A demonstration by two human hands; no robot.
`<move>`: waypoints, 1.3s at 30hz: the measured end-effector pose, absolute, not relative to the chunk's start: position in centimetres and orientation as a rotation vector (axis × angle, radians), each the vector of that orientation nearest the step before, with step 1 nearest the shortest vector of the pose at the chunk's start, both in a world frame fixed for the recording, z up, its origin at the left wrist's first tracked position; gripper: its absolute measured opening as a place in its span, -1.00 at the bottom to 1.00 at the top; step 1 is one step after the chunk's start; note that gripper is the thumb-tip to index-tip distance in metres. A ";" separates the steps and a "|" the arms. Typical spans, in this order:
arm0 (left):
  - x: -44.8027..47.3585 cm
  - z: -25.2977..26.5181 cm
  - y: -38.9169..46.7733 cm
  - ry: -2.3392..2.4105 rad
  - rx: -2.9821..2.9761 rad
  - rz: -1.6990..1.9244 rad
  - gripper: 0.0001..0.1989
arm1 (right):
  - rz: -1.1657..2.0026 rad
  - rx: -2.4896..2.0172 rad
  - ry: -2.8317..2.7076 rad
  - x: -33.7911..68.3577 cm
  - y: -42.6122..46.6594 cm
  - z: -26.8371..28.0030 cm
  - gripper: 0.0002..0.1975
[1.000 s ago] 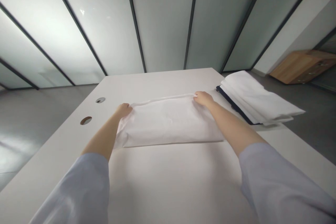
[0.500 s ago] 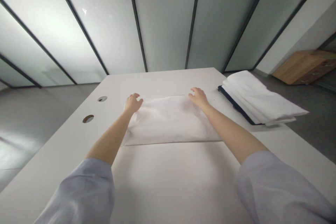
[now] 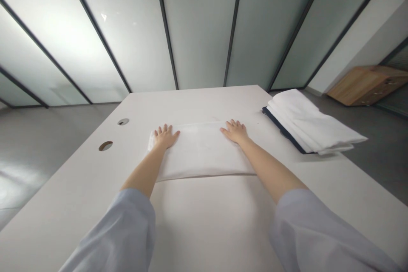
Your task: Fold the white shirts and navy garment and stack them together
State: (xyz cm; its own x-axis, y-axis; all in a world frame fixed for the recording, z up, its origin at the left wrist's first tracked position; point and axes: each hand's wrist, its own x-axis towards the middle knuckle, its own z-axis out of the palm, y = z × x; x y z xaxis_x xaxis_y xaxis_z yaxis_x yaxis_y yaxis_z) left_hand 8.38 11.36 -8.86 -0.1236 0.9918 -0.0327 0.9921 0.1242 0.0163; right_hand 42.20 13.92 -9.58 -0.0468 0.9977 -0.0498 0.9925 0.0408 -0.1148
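Observation:
A white cloth (image 3: 200,151), folded into a wide rectangle, lies flat on the white table (image 3: 204,221) in front of me. My left hand (image 3: 165,137) rests palm down on the cloth's far left part, fingers spread. On its far right part lies my right hand (image 3: 236,131), also flat with the fingers apart. Neither hand grips anything. Both forearms hide the cloth's left and right sides in part.
To the right, a stack of folded white cloths (image 3: 312,121) sits over a dark navy piece (image 3: 283,131) by the table's edge. Two round holes (image 3: 106,146) pierce the tabletop at left. Frosted glass panels (image 3: 197,29) stand behind; a wooden cabinet (image 3: 366,85) is at far right.
Both hands, raised with curled fingers before, have come down flat onto the cloth and moved slightly inward. The cloth's surface looks flatter and smoother.

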 end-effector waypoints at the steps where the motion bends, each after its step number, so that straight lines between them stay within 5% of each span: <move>1: 7.7 -8.9 11.2 2.363 2.031 -0.020 -0.22 | 0.165 -2.162 -2.211 43.0 13.9 -9.7 -0.30; 9: 11.4 -6.5 7.0 2.155 2.306 -0.028 -0.46 | -0.059 -2.114 -2.156 43.5 13.0 -9.9 -0.40; 14: 15.4 -6.1 4.3 2.021 2.101 -0.180 -0.29 | -0.145 -2.097 -2.109 42.6 12.3 -8.8 -0.53; 23: 19.1 -6.5 9.6 2.141 1.875 -0.149 -0.18 | 0.496 -1.969 -2.252 33.4 10.3 -6.1 -0.57; 29: 20.2 -6.2 8.9 2.031 2.034 -0.040 -0.52 | 0.537 -2.083 -2.151 30.6 9.0 -6.4 -0.53; 39: 20.0 -8.2 6.2 2.036 2.145 0.047 -0.34 | 0.489 -2.081 -2.224 31.3 7.9 -7.6 -0.47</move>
State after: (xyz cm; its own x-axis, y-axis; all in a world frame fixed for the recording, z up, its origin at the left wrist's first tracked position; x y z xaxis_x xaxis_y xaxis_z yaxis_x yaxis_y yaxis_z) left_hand 19.99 6.22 -8.22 0.0602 0.9929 -0.1030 0.9871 -0.0439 0.1540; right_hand 31.34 7.88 -7.65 -0.0890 0.9809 -0.1732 0.9630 0.0404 -0.2664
